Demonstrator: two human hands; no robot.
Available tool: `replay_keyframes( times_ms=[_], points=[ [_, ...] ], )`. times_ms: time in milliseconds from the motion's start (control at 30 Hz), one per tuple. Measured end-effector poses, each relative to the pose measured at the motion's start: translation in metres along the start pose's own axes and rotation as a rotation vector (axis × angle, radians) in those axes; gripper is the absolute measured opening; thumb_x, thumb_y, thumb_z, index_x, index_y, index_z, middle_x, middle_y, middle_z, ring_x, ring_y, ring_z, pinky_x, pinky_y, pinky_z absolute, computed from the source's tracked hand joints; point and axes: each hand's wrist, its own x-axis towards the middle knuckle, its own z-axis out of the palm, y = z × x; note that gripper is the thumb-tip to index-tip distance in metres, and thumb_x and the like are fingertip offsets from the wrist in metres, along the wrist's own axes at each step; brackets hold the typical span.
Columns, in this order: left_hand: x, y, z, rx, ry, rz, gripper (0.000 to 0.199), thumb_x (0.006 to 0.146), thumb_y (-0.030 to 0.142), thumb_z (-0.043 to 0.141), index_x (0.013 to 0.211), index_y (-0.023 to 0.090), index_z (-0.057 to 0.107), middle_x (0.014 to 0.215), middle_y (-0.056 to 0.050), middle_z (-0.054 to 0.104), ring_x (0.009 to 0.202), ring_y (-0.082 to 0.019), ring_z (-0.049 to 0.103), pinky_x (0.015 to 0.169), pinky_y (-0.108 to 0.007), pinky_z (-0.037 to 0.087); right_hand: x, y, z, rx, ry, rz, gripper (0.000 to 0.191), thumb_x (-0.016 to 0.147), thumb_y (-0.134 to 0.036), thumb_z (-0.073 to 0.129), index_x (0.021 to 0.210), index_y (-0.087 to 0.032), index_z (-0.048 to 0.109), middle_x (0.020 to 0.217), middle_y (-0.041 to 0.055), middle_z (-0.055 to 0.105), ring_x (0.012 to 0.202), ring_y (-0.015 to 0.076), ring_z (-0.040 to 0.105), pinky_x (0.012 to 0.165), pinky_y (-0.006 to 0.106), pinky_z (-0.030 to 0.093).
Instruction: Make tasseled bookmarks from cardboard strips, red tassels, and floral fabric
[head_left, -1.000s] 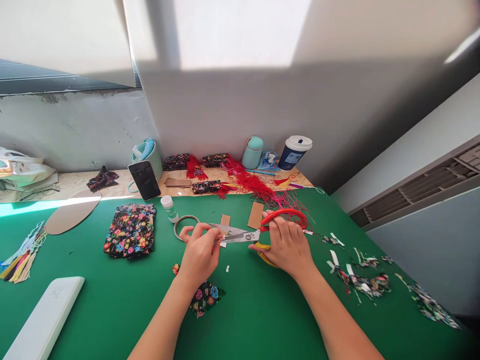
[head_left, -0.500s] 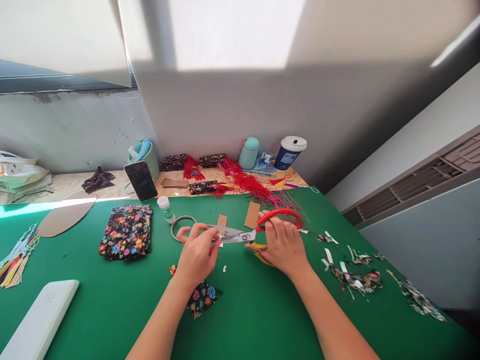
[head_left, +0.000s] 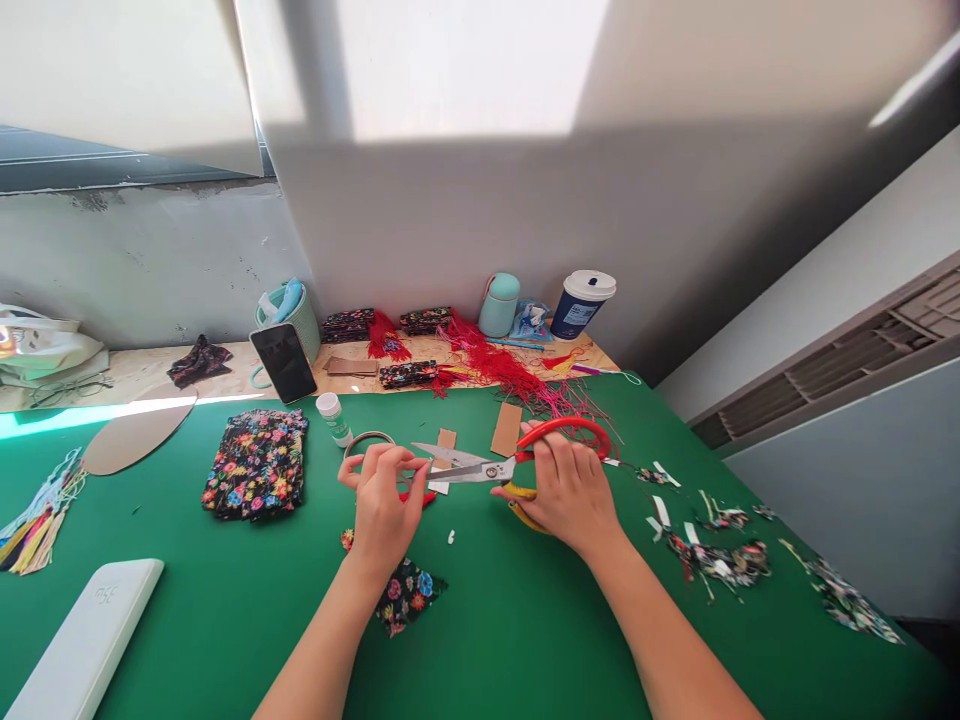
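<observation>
My right hand (head_left: 566,490) is wrapped round the scissors (head_left: 491,470), which have one red and one yellow handle. Their blades point left and stand slightly apart. My left hand (head_left: 386,495) is by the blade tips, thumb and fingers pinched together; what they hold, if anything, is too small to make out. Behind that hand a metal ring (head_left: 367,440) lies on the green mat, partly hidden. A black floral fabric piece (head_left: 409,592) lies under my left wrist. Small cardboard pieces (head_left: 507,430) rest beyond the blades.
Folded floral fabric (head_left: 255,465), a white-capped bottle (head_left: 334,418) and a phone (head_left: 285,362) are to the left. A white power bank (head_left: 94,630) lies nearer. Red tassels (head_left: 502,370), a flask (head_left: 499,305) and a cup (head_left: 583,305) stand at the back. Fabric scraps (head_left: 720,560) lie right.
My left hand has shifted slightly left and its fingers have drawn closer together. The scissor blades have opened wider. My right hand keeps its hold almost in place.
</observation>
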Motion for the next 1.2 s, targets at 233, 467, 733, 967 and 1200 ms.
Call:
replay_keyframes(
  times_ms=[233,467,733,967,1200],
  points=[
    [0.0031,0.0001,-0.0032,0.01,-0.003,0.034,0.018,0.083,0.012,0.059,0.089,0.022,0.046,0.074,0.003,0.069,0.077,-0.016,0.064,0.084,-0.04,0.025,-0.001,0.002,0.0024,-0.047,0.009,0.0,0.066,0.084,-0.064,0.039,0.103,-0.004,0.056,0.094,0.0187,0.055,0.078,0.0266,0.044,0.068,0.036,0.032],
    [0.0034,0.0008,-0.0028,0.021,0.02,0.035,0.018,0.082,0.013,0.061,0.088,0.022,0.047,0.072,0.004,0.069,0.076,-0.016,0.064,0.085,-0.039,0.025,-0.0014,0.0016,0.0025,-0.043,-0.004,0.007,0.063,0.083,-0.062,0.041,0.103,-0.004,0.056,0.094,0.0186,0.055,0.078,0.027,0.044,0.068,0.036,0.032],
    [0.0031,0.0035,-0.0055,0.058,0.201,-0.197,0.018,0.081,0.021,0.063,0.088,0.023,0.047,0.072,0.003,0.069,0.072,-0.018,0.065,0.086,-0.04,0.028,-0.002,0.0047,0.0012,-0.013,-0.047,0.053,0.065,0.078,-0.066,0.047,0.102,-0.006,0.057,0.097,0.0196,0.057,0.081,0.0279,0.047,0.072,0.037,0.036],
    [0.0024,0.0026,-0.0066,0.004,0.222,-0.286,0.021,0.08,0.022,0.063,0.094,0.022,0.047,0.074,0.001,0.07,0.076,-0.02,0.068,0.088,-0.04,0.028,-0.003,0.0079,0.0038,0.108,-0.187,0.154,0.063,0.074,-0.067,0.053,0.096,-0.009,0.061,0.105,0.0182,0.057,0.087,0.0269,0.055,0.073,0.035,0.042],
    [0.0045,0.0,-0.0049,0.017,0.111,-0.247,0.016,0.082,0.024,0.063,0.091,0.023,0.05,0.076,0.002,0.072,0.079,-0.019,0.066,0.086,-0.039,0.027,-0.0028,0.0087,0.0042,0.067,-0.112,0.129,0.063,0.074,-0.067,0.054,0.094,-0.008,0.062,0.101,0.0176,0.059,0.087,0.0271,0.054,0.077,0.036,0.042]
  ],
)
